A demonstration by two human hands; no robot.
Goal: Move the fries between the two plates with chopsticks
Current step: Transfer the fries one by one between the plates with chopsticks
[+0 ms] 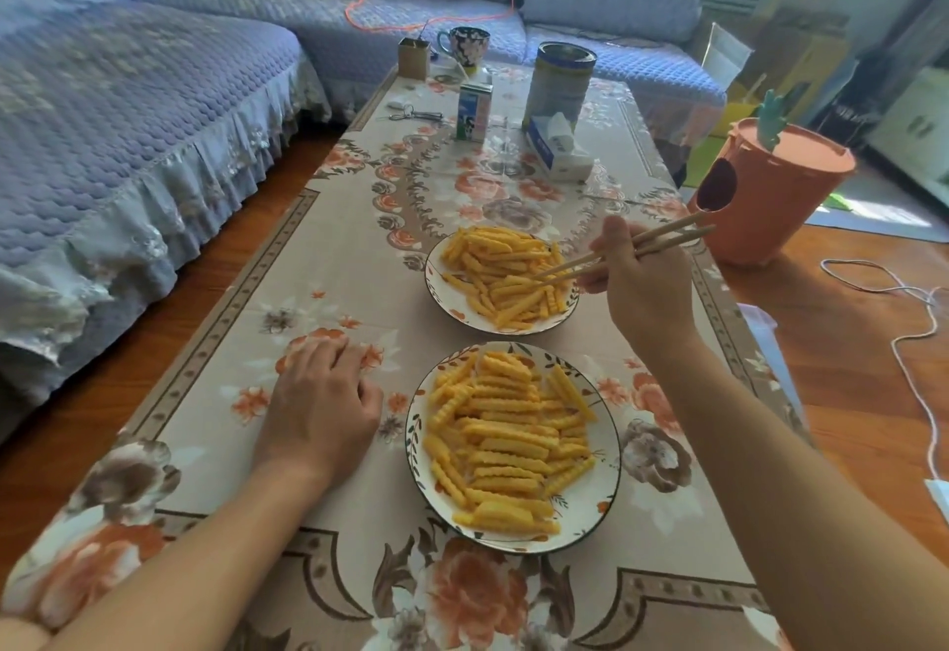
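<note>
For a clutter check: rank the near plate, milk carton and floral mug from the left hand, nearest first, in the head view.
From the left hand:
1. Near plate, just right of it.
2. Milk carton, mid-table beyond.
3. Floral mug, at the far end.

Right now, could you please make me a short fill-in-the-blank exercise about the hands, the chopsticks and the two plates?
1. The chopsticks are held in the ____ hand.
2. Their tips reach the fries on the ____ plate.
3. The left hand rests on the ____, beside the near plate.
4. Both plates hold ____.

Missing words: right; far; tablecloth; fries
</note>
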